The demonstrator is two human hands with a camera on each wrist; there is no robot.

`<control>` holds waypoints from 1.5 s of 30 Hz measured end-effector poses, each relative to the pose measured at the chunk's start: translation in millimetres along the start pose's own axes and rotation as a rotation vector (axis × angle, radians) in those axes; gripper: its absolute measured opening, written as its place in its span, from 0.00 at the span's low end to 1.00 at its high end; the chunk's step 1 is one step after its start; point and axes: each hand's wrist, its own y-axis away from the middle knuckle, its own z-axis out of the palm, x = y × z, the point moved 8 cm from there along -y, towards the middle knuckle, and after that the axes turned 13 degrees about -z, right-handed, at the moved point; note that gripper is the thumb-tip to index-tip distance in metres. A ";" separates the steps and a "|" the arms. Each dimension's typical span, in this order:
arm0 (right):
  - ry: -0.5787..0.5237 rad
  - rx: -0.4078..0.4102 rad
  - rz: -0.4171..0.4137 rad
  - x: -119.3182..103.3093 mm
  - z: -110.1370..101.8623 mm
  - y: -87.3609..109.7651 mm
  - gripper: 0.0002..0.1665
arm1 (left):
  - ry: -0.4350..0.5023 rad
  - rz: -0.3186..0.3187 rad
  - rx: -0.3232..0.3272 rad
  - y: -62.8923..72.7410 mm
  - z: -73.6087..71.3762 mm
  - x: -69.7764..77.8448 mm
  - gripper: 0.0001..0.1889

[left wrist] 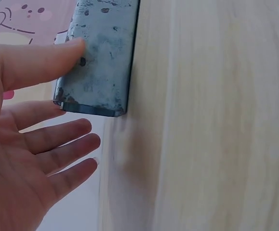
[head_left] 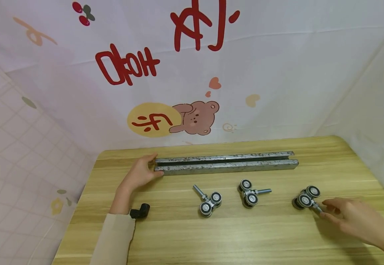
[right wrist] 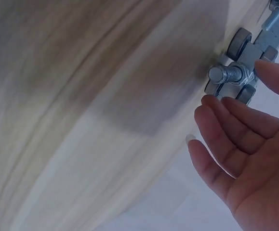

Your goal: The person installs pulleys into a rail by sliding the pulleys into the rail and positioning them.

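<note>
From wrist views only, palms show: left hand pinching rail, right hand gaping at roller.

The wooden table carries 1 slotted rail and 3 rollers.

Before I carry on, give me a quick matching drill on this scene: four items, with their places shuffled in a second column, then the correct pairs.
Items
1. Rail
2. Black elbow
3. Right hand
4. Middle roller

Places
A. At the rightmost roller
B. Farther back on the table than every roller
C. Between two others of its kind
D. Beside the left sleeve

Pairs
1-B, 2-D, 3-A, 4-C
</note>
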 end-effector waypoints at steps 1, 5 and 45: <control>0.005 0.020 -0.016 -1.6 0.7 0.8 0.14 | -0.003 0.001 0.001 -0.3 0.3 0.5 0.44; -0.013 0.023 -0.035 -2.6 6.0 4.0 0.14 | -0.009 0.002 0.012 -1.3 1.3 0.6 0.42; -0.063 0.110 0.019 -6.6 -8.6 1.1 0.14 | 0.001 -0.034 0.004 -4.2 8.2 -2.0 0.42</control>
